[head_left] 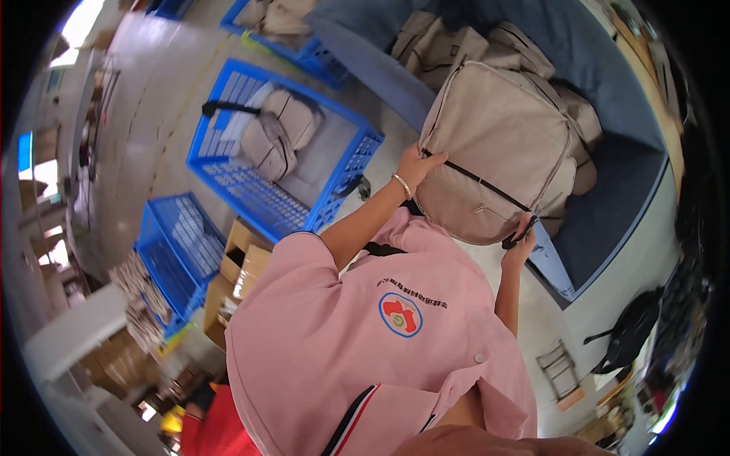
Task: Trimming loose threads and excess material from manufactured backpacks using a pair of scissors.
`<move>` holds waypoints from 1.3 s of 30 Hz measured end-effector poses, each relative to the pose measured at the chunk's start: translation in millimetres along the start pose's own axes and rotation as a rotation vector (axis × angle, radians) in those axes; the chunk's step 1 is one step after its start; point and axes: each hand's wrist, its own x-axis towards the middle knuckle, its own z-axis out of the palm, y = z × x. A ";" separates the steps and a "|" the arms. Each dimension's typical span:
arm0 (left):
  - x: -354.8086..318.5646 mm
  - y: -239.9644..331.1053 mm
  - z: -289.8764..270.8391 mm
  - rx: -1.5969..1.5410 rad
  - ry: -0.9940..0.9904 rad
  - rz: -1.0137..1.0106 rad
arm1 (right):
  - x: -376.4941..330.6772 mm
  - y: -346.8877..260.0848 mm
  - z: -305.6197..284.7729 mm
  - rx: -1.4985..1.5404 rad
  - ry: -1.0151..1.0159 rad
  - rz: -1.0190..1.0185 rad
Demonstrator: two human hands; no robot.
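Note:
A beige backpack point(498, 121) with a dark strip across its front is propped up in front of me. My left hand point(416, 169) is closed on its left edge, thumb lying over the front face near one end of the strip. Down at the lower right corner, my right hand point(520, 242) is closed around a small black tool with a finger loop, which looks like scissors point(509, 244). That hand is right beside the fabric; whether it also grips the backpack I cannot tell. Behind the backpack lie more beige bags point(437, 47), partly hidden by it.
A dark blue padded surface point(623, 190) with raised sides surrounds the bags. On the left, a blue crate point(281, 216) holds beige bags point(270, 140). Another blue crate point(171, 243) stands near cardboard boxes point(247, 262). A black bag point(631, 327) lies at the right.

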 end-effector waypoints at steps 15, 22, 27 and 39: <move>-152.1 63.3 -280.9 -0.332 0.816 0.502 | -31.2 -12.3 -2.7 -0.054 -0.084 0.077; -101.4 -11.4 -443.7 0.032 0.868 0.246 | -25.0 -8.1 -11.9 -0.040 -0.027 0.131; 6.2 -26.7 -398.6 0.537 0.858 0.155 | -7.0 -5.4 -22.4 -0.025 0.109 0.110; 228.8 -18.4 177.7 0.750 -0.837 -0.091 | -12.9 -10.7 -23.5 0.139 0.613 0.310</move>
